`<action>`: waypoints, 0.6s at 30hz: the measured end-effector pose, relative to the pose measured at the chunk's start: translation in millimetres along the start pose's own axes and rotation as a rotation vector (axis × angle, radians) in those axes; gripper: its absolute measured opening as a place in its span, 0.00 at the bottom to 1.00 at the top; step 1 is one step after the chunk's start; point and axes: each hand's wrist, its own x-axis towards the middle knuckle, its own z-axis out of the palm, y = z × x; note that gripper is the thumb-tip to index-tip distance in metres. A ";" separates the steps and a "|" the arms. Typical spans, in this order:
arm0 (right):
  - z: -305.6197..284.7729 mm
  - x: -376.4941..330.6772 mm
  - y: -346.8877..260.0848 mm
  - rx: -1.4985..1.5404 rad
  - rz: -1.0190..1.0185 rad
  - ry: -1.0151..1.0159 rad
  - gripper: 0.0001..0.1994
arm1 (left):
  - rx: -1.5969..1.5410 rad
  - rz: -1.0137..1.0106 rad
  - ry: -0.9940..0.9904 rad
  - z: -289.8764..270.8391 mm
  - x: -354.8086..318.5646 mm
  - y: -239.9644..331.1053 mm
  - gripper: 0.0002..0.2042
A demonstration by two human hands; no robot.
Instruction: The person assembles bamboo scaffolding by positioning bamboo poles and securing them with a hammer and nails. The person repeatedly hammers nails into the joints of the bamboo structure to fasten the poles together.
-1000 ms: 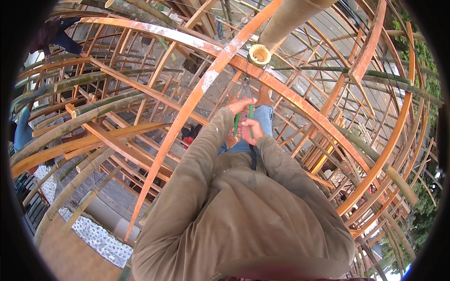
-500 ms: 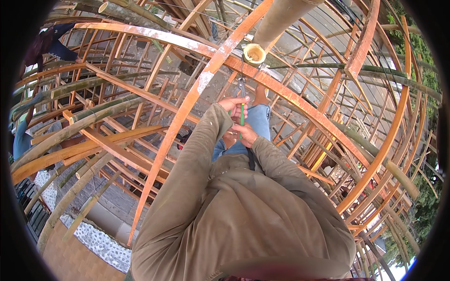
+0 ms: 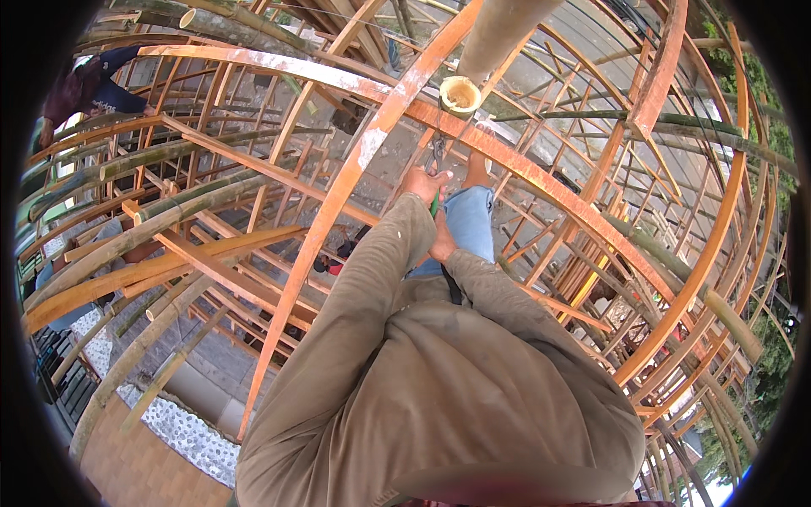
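A pair of pliers (image 3: pixel 438 151) with a dark metal head and green handles points away from me, below a wooden beam. My left hand (image 3: pixel 421 182) is closed round the handles just behind the head. Nearer my body, my right hand (image 3: pixel 443 242) grips the rear of the handles, its fingers partly hidden by my left sleeve. Just past the pliers' head, a thick bamboo pole (image 3: pixel 460 95) shows its hollow cut end at the long reddish-brown beam (image 3: pixel 528 173).
A second plank (image 3: pixel 334 203) crosses the beam on my left. Bamboo poles (image 3: pixel 182 198) and wooden strips form a lattice around me, over ground far below. At the far left another person (image 3: pixel 106 89) leans over the frame. A tiled, pebble-edged surface (image 3: pixel 160 460) lies lower left.
My left hand has slid farther up the handles and closed more fully round them. The right hand has shifted slightly away from me. My view has turned a little.
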 end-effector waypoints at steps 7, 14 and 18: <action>-25.3 1.8 -30.3 0.727 0.404 -0.250 0.23 | -0.199 -0.158 -0.204 -21.7 1.3 1.3 0.24; -18.8 23.9 35.2 -0.556 0.293 0.350 0.27 | 0.274 0.278 0.249 35.0 11.3 -22.2 0.42; -7.3 14.2 41.4 -0.436 -0.211 0.138 0.38 | 0.144 0.053 0.450 44.7 15.3 -26.2 0.32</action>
